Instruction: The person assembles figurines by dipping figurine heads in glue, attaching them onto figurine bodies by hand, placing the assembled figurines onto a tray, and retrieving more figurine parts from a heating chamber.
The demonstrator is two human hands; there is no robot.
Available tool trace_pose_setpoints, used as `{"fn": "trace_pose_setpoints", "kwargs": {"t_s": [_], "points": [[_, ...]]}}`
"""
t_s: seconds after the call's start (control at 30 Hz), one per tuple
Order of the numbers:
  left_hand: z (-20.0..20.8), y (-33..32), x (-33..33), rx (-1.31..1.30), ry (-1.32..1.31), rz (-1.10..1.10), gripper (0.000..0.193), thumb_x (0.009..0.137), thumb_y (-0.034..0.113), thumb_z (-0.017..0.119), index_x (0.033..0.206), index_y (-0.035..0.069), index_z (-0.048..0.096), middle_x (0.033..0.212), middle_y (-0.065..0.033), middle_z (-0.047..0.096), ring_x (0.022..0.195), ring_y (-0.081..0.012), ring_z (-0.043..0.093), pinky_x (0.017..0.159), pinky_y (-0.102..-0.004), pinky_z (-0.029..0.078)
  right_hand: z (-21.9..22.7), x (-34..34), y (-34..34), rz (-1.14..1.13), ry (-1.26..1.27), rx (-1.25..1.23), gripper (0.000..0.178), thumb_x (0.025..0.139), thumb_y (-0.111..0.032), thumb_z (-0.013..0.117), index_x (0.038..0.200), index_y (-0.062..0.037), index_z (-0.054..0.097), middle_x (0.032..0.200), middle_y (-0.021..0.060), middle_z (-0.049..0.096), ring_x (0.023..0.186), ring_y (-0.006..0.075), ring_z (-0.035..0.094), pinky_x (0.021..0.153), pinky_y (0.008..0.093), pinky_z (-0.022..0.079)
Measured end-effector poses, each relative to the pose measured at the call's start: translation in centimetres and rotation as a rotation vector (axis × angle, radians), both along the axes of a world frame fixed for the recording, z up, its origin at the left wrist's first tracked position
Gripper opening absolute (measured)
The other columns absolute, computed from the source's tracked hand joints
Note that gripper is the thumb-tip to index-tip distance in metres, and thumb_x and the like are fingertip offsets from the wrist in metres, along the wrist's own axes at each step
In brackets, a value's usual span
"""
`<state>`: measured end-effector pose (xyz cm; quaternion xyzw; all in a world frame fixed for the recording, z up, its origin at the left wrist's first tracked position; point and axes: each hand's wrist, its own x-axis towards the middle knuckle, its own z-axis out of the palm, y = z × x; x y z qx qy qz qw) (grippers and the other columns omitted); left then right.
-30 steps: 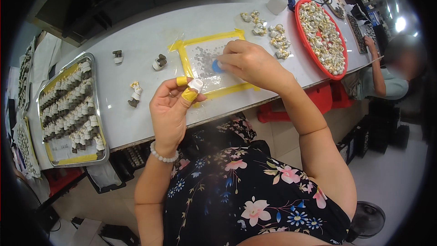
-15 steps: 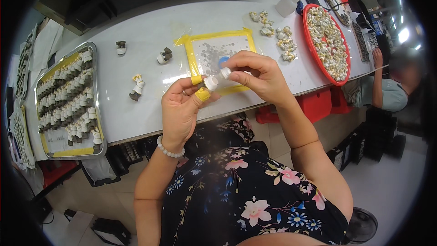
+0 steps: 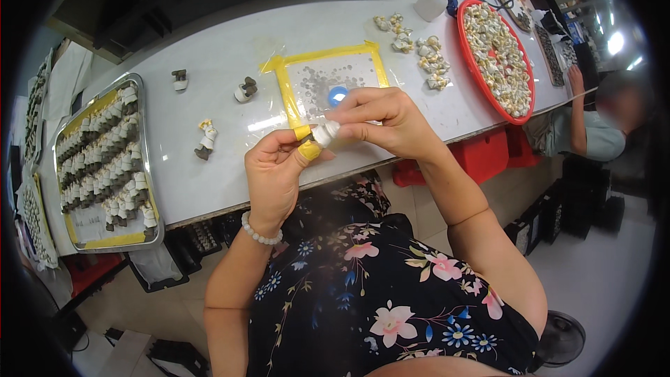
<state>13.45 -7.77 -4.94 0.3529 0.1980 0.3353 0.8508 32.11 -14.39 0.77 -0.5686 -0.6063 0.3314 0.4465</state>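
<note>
Yellow tape wraps the thumb and a finger of my left hand [image 3: 272,167], which pinches a small figurine's white lower body with dark brown legs. My right hand [image 3: 387,122] has its thumb and fingers closed on a white upper piece [image 3: 326,131], which meets the lower body. My fingers partly hide the join. Just beyond them, a small blue cup [image 3: 338,95] with white content sits on a sheet [image 3: 307,91] edged in yellow tape and dotted with grey spots. Two loose leg pieces, one [image 3: 246,89] nearer the sheet, and a joined figurine [image 3: 206,139] lie to the left.
At the left, a metal tray [image 3: 157,202] holds rows of figurines. On the right stands a red basket [image 3: 466,49] heaped with white-and-yellow pieces, beside small piles of similar pieces [image 3: 434,63]. A translucent bottle [image 3: 431,4] stands behind. Another person [image 3: 600,136] sits at the far right.
The white piece in my right hand has come down and left against the lower body in my left hand; the gap between them has closed. The view has shifted slightly.
</note>
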Motion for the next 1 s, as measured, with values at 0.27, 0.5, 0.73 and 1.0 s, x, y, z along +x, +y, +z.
{"fn": "trace_pose_setpoints", "kwargs": {"t_s": [0.27,0.5,0.73,1.0], "points": [[0.5,0.2,0.1,-0.05,-0.011,-0.037,0.02,0.083,-0.003,0.061,0.103,-0.007,0.056,0.098,-0.0152,0.064,0.082,-0.0233,0.065,0.077,-0.0346,0.057,-0.3,-0.1,-0.5,-0.046,0.084,-0.009,0.018,0.076,-0.003,0.07,0.093,0.0013,0.069,0.086,0.0087,0.067,0.077,0.0157,0.06,0.069,0.0258,0.046],[0.0,-0.2,-0.1,-0.027,-0.007,-0.006,0.02,0.083,-0.004,0.062,0.102,-0.008,0.056,0.099,-0.0152,0.064,0.082,-0.0234,0.065,0.077,-0.0347,0.056,-0.1,-0.4,-0.5,-0.039,-0.037,0.067,0.019,0.074,-0.003,0.071,0.092,0.0021,0.069,0.084,0.0094,0.066,0.073,0.017,0.061,0.066,0.0259,0.047],[0.1,-0.1,0.2,0.094,0.065,-0.016,0.018,0.083,-0.006,0.061,0.1,-0.008,0.056,0.098,-0.0156,0.063,0.083,-0.0236,0.066,0.077,-0.0334,0.056,-0.6,-0.1,-0.8,-0.023,-0.012,0.023,0.021,0.073,-0.002,0.07,0.094,0.002,0.069,0.083,0.0098,0.066,0.073,0.0174,0.062,0.066,0.0263,0.047],[0.0,-0.2,0.0,0.121,0.073,-0.019,0.018,0.084,-0.006,0.06,0.101,-0.008,0.055,0.099,-0.0158,0.063,0.084,-0.0237,0.065,0.077,-0.0338,0.056,-1.1,-0.3,-1.1,-0.041,-0.031,0.077,0.021,0.075,-0.004,0.07,0.095,0.0006,0.069,0.084,0.0103,0.065,0.075,0.019,0.062,0.067,0.0268,0.048]]}}
